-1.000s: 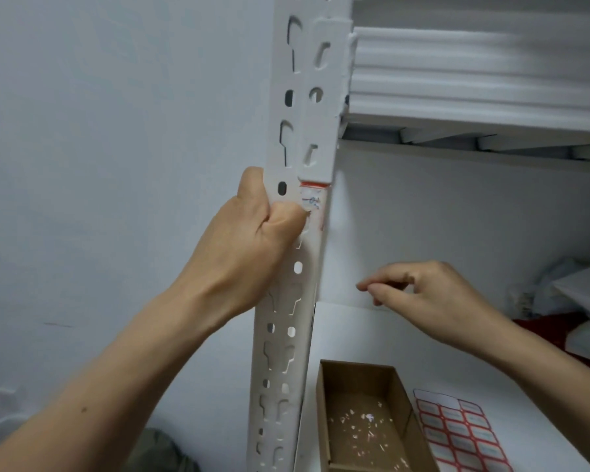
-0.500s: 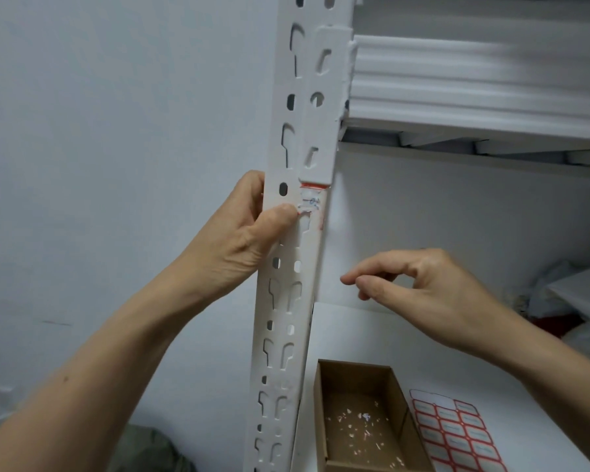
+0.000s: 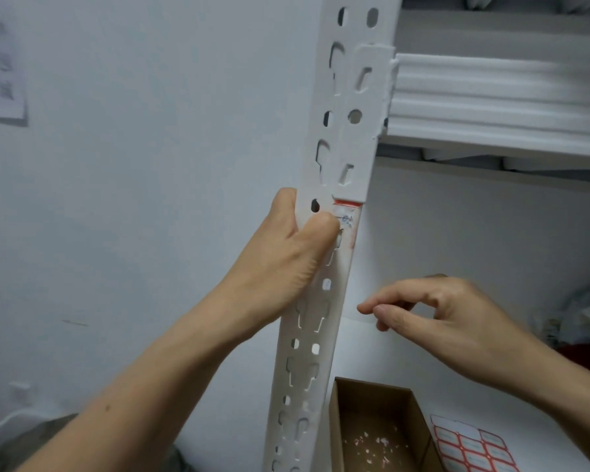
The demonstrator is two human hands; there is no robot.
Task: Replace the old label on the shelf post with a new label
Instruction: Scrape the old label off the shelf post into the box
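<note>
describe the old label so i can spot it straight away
Start at the white slotted shelf post running up the middle. Under its bracket, at the thumb tip of the left hand, sits the old label. It is a torn scrap with a red top edge, unlike the intact labels on the sheet below.

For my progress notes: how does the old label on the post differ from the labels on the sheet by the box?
The old label is a torn scrap, red mainly along its top; the labels on the sheet are whole. The old label stands upright on the shelf post, touched by the left hand; the sheet lies flat, untouched. Both show white and red.
</note>
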